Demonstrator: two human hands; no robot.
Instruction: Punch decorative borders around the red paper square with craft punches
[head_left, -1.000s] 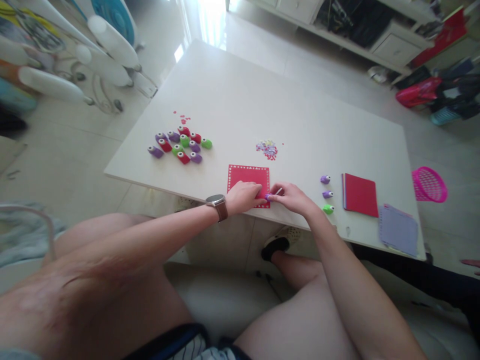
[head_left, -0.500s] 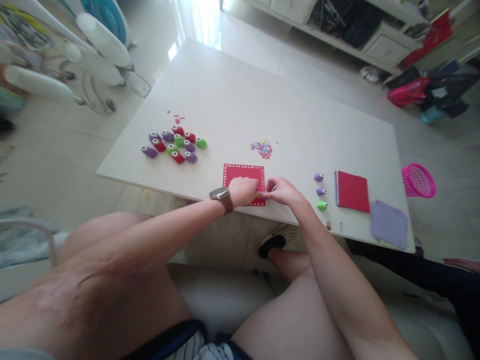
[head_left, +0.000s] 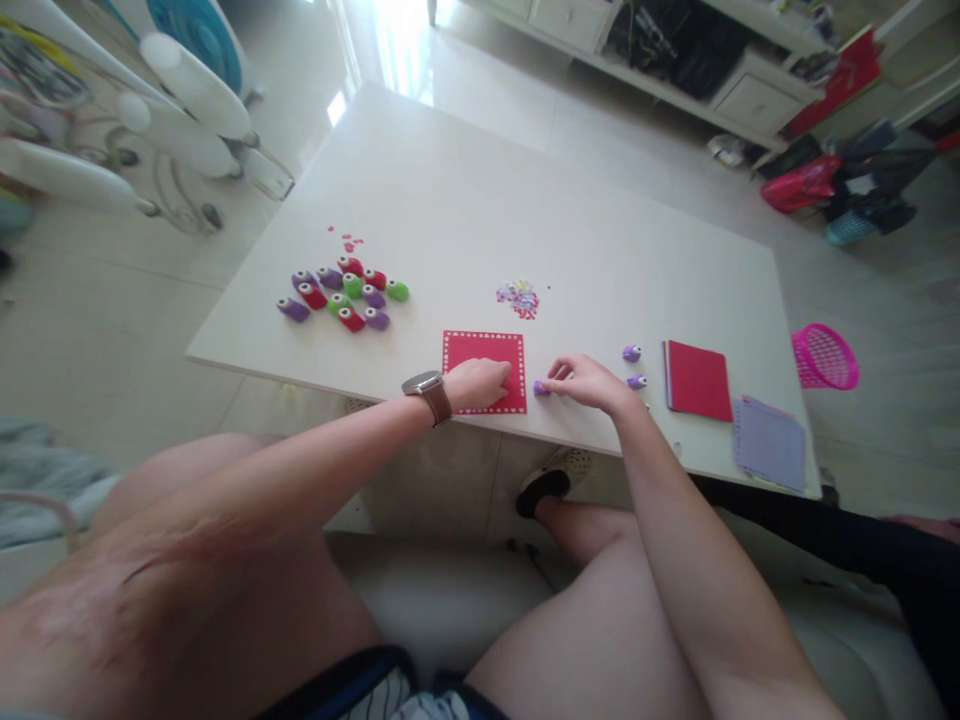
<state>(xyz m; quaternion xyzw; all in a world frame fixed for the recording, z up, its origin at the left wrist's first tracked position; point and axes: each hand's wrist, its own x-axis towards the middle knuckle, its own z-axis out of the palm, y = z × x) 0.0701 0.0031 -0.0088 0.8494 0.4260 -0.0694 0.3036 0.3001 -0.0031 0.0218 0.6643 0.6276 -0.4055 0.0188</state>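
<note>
My left hand (head_left: 480,383), fingers curled, presses down on a red paper card (head_left: 469,350) lying by the table's near edge. Small heart-shaped holes run along the card's border. Just right of the card, my right hand (head_left: 589,382) pinches a purple paper punch (head_left: 540,388) between thumb and fingers. A small gap separates that punch from the card. Beyond the card lies a pile of tiny cut-out paper pieces (head_left: 519,298). Two more purple punches, an upper punch (head_left: 631,353) and a lower punch (head_left: 637,382), stand beside my right wrist.
Several red, green and purple punches (head_left: 351,287) cluster at the left, with pink paper bits (head_left: 349,243) behind them. At the right lie a stack of red paper (head_left: 697,380) and lavender sheets (head_left: 769,443). A pink basket (head_left: 825,357) stands past the table (head_left: 480,200).
My right hand has drawn the purple punch off the card's right edge and moved right. My right wrist now covers the green punch. The left hand stays on the card.
</note>
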